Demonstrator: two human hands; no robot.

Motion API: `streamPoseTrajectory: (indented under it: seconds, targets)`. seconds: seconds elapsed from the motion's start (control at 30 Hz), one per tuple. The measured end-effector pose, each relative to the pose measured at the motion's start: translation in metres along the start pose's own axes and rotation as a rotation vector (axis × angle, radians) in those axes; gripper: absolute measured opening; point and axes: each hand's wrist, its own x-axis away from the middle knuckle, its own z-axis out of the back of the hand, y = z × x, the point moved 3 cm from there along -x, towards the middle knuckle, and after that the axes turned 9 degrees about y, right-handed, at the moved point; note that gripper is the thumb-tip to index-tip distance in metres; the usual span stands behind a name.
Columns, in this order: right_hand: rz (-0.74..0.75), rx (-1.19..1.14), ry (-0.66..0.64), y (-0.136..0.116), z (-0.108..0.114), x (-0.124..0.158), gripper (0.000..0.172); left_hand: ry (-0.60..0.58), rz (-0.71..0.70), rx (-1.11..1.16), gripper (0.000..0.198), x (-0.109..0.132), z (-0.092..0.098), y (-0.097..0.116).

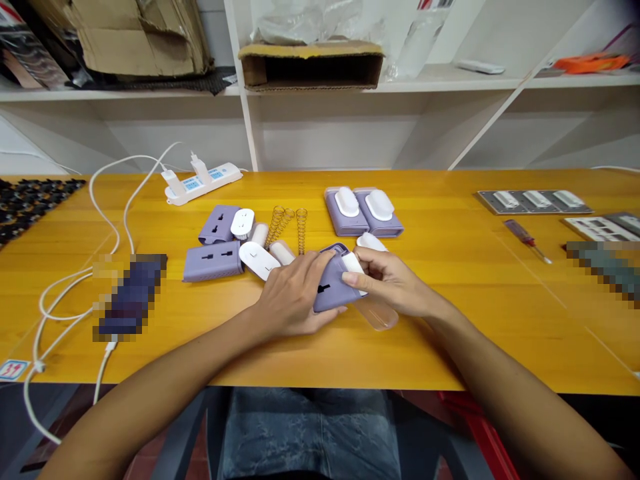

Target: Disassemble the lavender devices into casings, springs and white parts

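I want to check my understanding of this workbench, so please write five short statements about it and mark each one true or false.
1. The left hand and right hand hold one purple case. True.
2. The screwdriver lies left of the hands. False: it lies to their right.
3. Coil springs lie beyond the left hand. True.
4. The power strip has nothing plugged in. False: white plugs are in it.
5. Two purple units with white tops sit side by side. True.

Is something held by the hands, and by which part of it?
A purple housing: the left hand holds it around its left side, the right hand at its right end, where a white piece shows.
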Motion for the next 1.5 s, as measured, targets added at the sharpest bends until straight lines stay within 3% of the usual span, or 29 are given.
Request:
streamPoseTrajectory:
  seconds: [0.1, 0.27, 0.37, 0.53, 0.63, 0.77, 0.97, 1.33, 1.5]
  targets:
    - [0.174, 0.157, 0.060, -0.001, -0.004, 0.004, 0.039, 0.036, -0.022, 0.033, 0.093, -0.002, 0.003, -0.002]
    - [0.651, 0.384, 0.182, -0.008, -0.014, 0.013, 0.023, 0.129, -0.112, 0.079, 0.070, -0.005, 0.006, -0.006]
    - [0.758, 0.436, 0.178, -0.006, -0.015, 0.013, 0.020, 0.187, -0.176, 0.129, 0.064, -0.006, 0.012, -0.007]
    - [0.736, 0.411, 0.142, -0.004, -0.011, 0.011, 0.014, 0.141, -0.187, 0.208, 0.049, -0.011, 0.021, -0.006]
    - [0.742, 0.388, 0.134, -0.006, -0.011, 0.012, 0.016, 0.099, -0.169, 0.274, 0.052, -0.014, 0.023, -0.006]
    - [0.766, 0.426, 0.141, -0.008, -0.014, 0.014, 0.019, -0.010, -0.087, 0.371, 0.056, -0.017, 0.024, -0.010]
    - [0.776, 0.433, 0.139, -0.012, -0.018, 0.016, 0.025, -0.168, 0.032, 0.515, 0.044, -0.019, 0.029, -0.010]
    - [0.650, 0.383, 0.118, -0.016, -0.020, 0.016, 0.021, -0.045, 0.066, 0.484, 0.049, -0.013, 0.025, -0.009]
    - [0.554, 0.229, 0.218, -0.019, -0.014, 0.015, 0.026, -0.011, 0.141, 0.601, 0.052, -0.012, 0.021, -0.012]
